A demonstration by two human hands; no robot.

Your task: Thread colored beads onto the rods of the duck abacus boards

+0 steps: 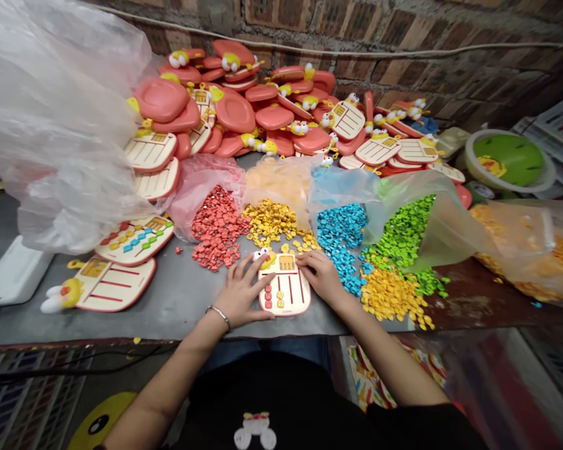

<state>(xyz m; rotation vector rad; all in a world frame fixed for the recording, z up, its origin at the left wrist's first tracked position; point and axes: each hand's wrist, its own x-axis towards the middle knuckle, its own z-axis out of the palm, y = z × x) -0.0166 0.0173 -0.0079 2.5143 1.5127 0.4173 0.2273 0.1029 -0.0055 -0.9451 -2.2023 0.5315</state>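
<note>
A cream board [288, 303] with a red rim, a yellow duck-like head and slots lies in front of me. Several red pieces [268, 296] sit in its left slot, and two or so yellow pieces [280, 299] are beside them. My left hand [239, 290], with a bracelet on the wrist, rests spread on the board's left side. At the board's upper right, my right hand [321, 275] has its fingertips pinched together; what they hold, if anything, is hidden.
Behind the board lie piles of red [218, 225], yellow [272, 222], blue [340, 234] and green pieces [408, 228]. Orange-yellow pieces [394, 294] lie at right. Finished-looking boards [117, 287] are at left, a heap of red boards [234, 109] by the wall, plastic bags [65, 112] at left.
</note>
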